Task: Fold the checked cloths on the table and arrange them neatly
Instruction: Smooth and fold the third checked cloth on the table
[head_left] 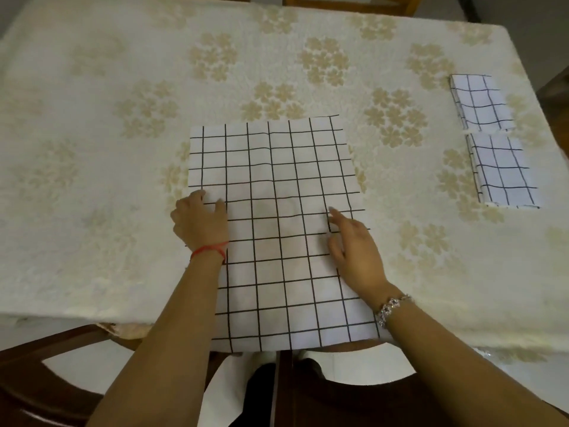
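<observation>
A white cloth with black checks [277,167] lies spread flat in the middle of the table, its near end hanging over the front edge. My left hand [200,220] rests on the cloth's left edge, fingers curled at the hem. My right hand [354,251] lies flat on the cloth's right side, fingers apart. Two folded checked cloths sit at the right: the far one [482,103] and the near one [503,171], one behind the other.
The table wears a cream tablecloth with beige flowers [123,134]. A dark wooden chair [46,380] stands below the front edge. Another chair back [348,3] shows at the far side. The table's right edge runs close to the folded cloths.
</observation>
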Available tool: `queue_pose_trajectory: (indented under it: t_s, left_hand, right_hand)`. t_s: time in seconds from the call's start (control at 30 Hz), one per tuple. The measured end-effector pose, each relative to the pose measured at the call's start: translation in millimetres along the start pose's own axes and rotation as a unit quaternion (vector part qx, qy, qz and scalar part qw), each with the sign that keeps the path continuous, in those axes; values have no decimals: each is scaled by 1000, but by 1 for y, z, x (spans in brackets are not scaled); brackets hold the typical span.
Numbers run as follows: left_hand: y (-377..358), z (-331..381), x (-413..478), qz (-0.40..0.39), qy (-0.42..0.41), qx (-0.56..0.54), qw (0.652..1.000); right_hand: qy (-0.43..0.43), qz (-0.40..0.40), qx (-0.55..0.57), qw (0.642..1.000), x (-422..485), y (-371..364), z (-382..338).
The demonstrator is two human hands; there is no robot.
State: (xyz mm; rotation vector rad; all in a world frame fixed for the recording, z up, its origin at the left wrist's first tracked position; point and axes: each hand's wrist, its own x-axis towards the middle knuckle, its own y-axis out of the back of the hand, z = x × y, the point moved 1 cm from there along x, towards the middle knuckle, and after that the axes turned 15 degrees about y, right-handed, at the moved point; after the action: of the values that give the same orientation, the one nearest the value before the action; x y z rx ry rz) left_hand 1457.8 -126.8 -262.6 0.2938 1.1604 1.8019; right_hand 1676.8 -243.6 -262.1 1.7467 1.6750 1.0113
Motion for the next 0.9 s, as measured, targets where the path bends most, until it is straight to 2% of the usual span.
queue_pose_trajectory:
  t_s: [0.17, 0.4, 0.7, 0.8, 0.9]
  left_hand:
    - [16, -21, 12, 18, 105, 10, 994]
    - [18, -31, 20, -27, 187, 2, 982]
    - [19, -26, 18, -60, 188, 27, 980]
    - [21, -31, 21, -68, 183, -18, 981]
    - [24, -32, 23, -86, 159, -103, 978]
  right_hand:
    - [-121, 48, -2, 991, 25, 15, 22]
    - [-262, 67, 53, 961, 41, 19, 40]
    - [-323, 107, 148, 929, 41, 18, 38]
    - [-354, 121, 202, 905, 40, 20, 40]
    - [-358, 110, 231, 898, 39, 26, 40]
